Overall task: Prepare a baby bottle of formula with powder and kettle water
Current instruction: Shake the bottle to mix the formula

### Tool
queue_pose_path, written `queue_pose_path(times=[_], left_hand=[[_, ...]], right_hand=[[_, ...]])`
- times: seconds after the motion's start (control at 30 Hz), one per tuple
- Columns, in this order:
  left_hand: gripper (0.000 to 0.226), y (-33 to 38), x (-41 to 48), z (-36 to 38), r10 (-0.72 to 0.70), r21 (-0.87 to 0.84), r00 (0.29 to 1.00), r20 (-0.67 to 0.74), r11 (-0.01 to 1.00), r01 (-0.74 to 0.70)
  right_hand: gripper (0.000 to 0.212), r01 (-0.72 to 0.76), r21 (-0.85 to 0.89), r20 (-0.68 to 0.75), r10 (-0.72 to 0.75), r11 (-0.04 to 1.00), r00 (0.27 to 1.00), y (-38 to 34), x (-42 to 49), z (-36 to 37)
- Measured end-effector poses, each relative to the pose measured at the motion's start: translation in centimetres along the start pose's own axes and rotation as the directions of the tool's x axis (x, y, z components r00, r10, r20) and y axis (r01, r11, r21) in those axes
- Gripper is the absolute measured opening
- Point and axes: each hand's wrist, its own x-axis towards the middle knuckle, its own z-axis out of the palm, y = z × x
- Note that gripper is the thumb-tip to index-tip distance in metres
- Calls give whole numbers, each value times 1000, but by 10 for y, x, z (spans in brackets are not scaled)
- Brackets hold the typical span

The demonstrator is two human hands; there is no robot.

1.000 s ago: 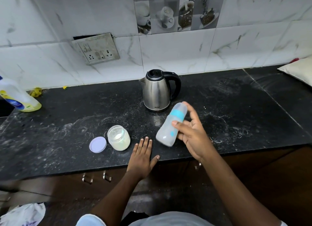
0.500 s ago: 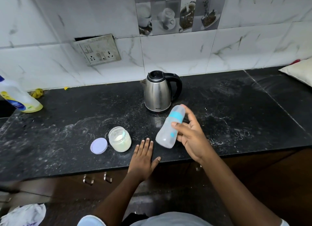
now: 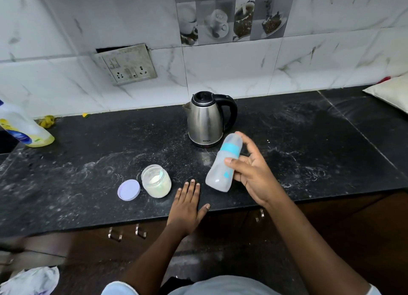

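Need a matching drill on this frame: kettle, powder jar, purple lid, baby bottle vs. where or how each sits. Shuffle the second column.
Column 1
1. kettle
2. powder jar
3. purple lid
4. baby bottle

Column 2
A. tilted, gripped by the right hand
B. flat on the counter, just left of the powder jar
C. closed, farthest back
D. open-topped, white powder inside

Pairs: 1-C, 2-D, 3-B, 4-A

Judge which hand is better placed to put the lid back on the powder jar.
Left, probably: the left hand lies flat and free beside the jar and lid; the right hand grips the bottle.
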Motion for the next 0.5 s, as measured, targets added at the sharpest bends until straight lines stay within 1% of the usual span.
queue_pose_path(times=[0.03, 0.1, 0.13, 0.17, 0.23, 0.27, 0.37, 0.4, 0.47, 0.5], left_hand=[[97, 0, 0, -1, 0, -3, 1000, 3, 1000, 0], [98, 0, 1, -1, 2, -3, 1000, 2, 1000, -2], [97, 0, 0, -1, 3, 2, 1000, 4, 1000, -3], [96, 1, 0, -2, 2, 9, 1000, 5, 1000, -2], [96, 1, 0, -1, -4, 13, 1000, 3, 1000, 4], [98, 1, 0, -1, -6, 10, 1000, 13, 1000, 6], [100, 1, 0, -2, -1, 2, 1000, 19, 1000, 1], [99, 1, 0, -2, 1, 2, 1000, 18, 1000, -1], [97, 1, 1, -1, -1, 4, 1000, 11, 1000, 1], [98, 1, 0, -1, -3, 5, 1000, 7, 1000, 3]], right_hand=[[73, 10, -8, 9, -10, 1000, 1000, -1, -1, 0], [72, 68, 54, -84, -63, 996, 994, -1, 1, -3], [71, 82, 73, -106, -74, 994, 992, -2, 2, -4], [71, 68, 54, -86, -63, 996, 994, -3, 2, -4], [76, 20, -54, 29, -19, 998, 999, -2, -2, -2], [77, 24, -66, 43, -21, 998, 999, -1, -4, 0], [72, 87, 55, -93, -82, 995, 992, 0, 0, 1], [72, 79, 61, -90, -74, 995, 993, -1, 1, 1], [76, 32, -26, 8, -32, 999, 999, -1, -1, 3], [76, 29, -48, 30, -28, 998, 999, -1, -3, 4]])
